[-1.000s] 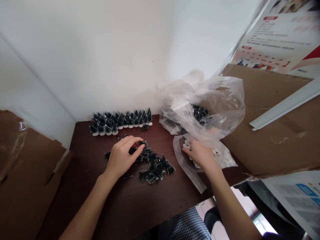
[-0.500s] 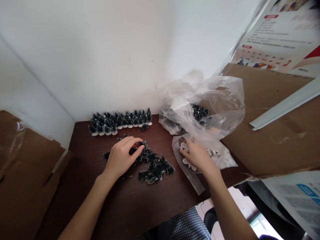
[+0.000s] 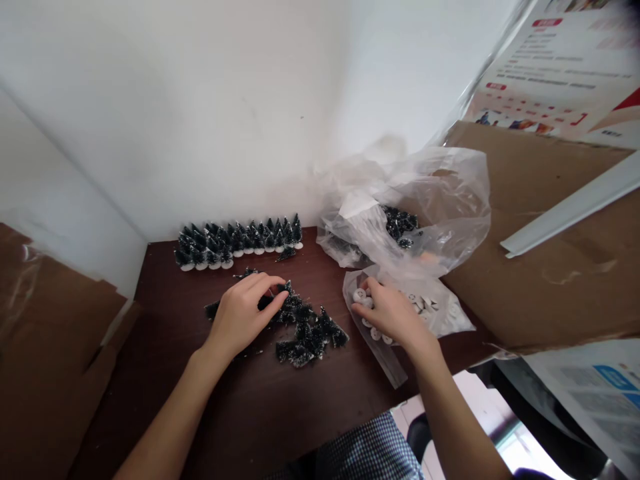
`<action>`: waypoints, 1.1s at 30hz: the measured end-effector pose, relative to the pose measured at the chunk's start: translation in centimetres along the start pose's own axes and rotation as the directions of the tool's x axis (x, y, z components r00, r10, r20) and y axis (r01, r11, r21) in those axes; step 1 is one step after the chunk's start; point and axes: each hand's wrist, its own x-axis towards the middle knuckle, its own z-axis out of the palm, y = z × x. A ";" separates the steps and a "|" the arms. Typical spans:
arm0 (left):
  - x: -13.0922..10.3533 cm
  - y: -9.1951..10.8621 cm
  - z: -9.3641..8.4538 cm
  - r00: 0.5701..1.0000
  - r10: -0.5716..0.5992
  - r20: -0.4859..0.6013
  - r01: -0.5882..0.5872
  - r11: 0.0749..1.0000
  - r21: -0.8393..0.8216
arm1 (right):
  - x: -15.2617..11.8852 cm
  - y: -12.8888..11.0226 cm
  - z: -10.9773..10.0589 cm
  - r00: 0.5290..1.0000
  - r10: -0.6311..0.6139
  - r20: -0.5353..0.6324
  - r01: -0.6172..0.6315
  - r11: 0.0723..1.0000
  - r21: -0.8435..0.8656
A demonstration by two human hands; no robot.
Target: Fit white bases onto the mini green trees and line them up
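My left hand (image 3: 245, 307) is over a loose pile of dark green, snow-tipped miniature trees (image 3: 310, 337), thumb and index finger closed on one small tree (image 3: 287, 287). On the right, my right hand (image 3: 390, 310) reaches into an open clear plastic bag (image 3: 395, 370) of round white bases (image 3: 376, 333). Its fingers curl round a white base at the bag's left side; how firmly it is held is hard to see. Several trees on white bases (image 3: 240, 240) stand upright in rows by the wall.
A large clear bag (image 3: 450, 207) with more dark trees lies at the back right of the brown table (image 3: 280, 413). Cardboard boxes flank it at left (image 3: 55, 347) and right (image 3: 565, 267). One tree (image 3: 286, 254) lies before the rows.
My right hand has shifted slightly left within the bag, and the white bases near its fingers have moved. My left hand keeps its pinch on the tree.
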 end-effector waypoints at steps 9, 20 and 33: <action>0.0 0.0 0.0 1.000 0.005 0.015 -0.005 1.000 0.012 | 0.3 -0.6 0.7 0.999 -0.003 -0.051 0.005 0.999 0.054; -0.1 -0.2 0.1 1.000 0.015 0.007 -0.016 0.999 0.036 | -1.7 -1.1 -0.1 0.987 -0.077 -0.140 0.123 0.925 0.359; 0.0 -0.3 0.0 1.000 0.008 0.027 -0.009 0.999 0.050 | -2.0 -0.1 0.2 0.973 -0.094 -0.210 0.157 0.939 0.307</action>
